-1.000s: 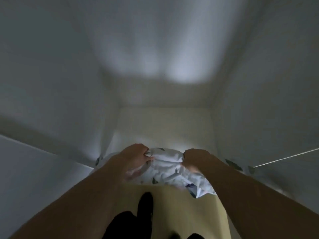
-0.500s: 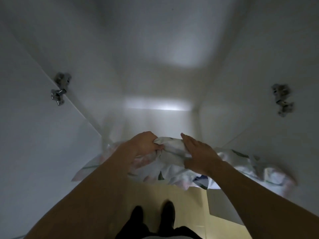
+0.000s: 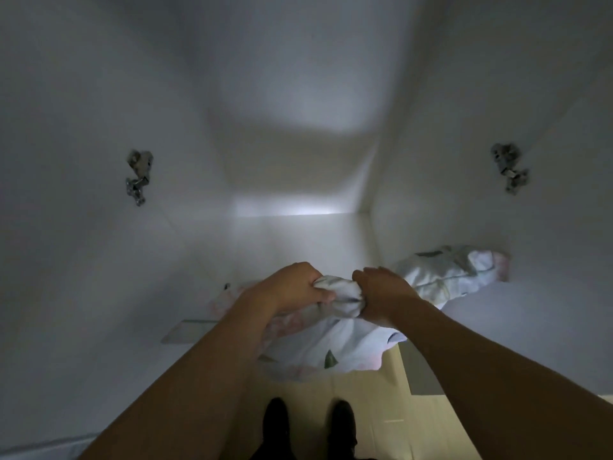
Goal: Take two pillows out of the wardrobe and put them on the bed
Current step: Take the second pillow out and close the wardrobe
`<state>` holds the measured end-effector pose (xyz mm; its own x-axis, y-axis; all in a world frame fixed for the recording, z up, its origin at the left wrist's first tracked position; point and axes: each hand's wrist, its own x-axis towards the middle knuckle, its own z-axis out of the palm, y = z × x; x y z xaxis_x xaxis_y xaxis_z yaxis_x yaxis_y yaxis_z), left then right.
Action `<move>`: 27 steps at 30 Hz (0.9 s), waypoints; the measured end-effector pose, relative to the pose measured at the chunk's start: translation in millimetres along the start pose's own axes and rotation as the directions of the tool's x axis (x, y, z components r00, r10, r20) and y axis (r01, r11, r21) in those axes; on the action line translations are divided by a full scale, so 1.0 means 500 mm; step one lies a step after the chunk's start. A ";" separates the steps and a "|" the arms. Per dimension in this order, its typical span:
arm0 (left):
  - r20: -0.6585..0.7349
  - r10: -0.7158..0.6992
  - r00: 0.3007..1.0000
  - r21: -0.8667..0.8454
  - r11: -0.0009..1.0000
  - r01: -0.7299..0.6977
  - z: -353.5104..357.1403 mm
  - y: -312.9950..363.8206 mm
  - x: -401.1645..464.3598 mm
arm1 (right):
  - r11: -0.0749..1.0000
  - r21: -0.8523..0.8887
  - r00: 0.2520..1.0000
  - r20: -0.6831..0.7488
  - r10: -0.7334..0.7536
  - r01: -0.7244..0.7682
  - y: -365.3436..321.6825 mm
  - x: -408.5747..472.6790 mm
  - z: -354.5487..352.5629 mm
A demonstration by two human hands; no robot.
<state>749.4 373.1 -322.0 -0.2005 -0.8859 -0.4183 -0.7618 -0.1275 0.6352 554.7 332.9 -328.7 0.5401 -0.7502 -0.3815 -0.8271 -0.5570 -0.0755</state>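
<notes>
Both hands reach into a dim white wardrobe [image 3: 298, 167] and grip the same pillow [image 3: 338, 340]. The left hand [image 3: 292, 287] and the right hand [image 3: 384, 297] sit close together, each with its fingers curled around a bunched fold of the pillow's white fabric, and only a short twisted bit of cloth shows between them. The rest of the pillow hangs below the hands, its lower edge drooping past the front edge of the wardrobe shelf [image 3: 185, 333] and over the pale floor [image 3: 374, 410]. A small green leaf print and faint pink patches show on its cover.

A second pillow [image 3: 454, 273] lies on the shelf further to the right, against the right side wall of the wardrobe and just beside the right wrist. It has the same white cover with pale green and pink marks, and no hand touches it.

A metal hinge [image 3: 137, 177] is fixed on the left door panel and another hinge [image 3: 509, 167] on the right door panel; both doors stand open to either side. A patch of light falls on the back wall and along the rear of the shelf. At the bottom of the view, two dark shoes [image 3: 308, 426] stand on the floor between the forearms.
</notes>
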 end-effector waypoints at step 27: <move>-0.270 -0.909 -0.316 -0.908 0.350 -0.230 0.119 -0.119 -0.427 | 0.976 -0.085 0.963 0.204 -0.178 0.199 -0.252 -0.033 -0.041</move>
<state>800.9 596.4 -309.1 0.9225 0.2756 -0.2701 0.3394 -0.2462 0.9078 653.1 408.2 -294.0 0.6355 -0.5501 -0.5418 -0.6870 -0.7231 -0.0716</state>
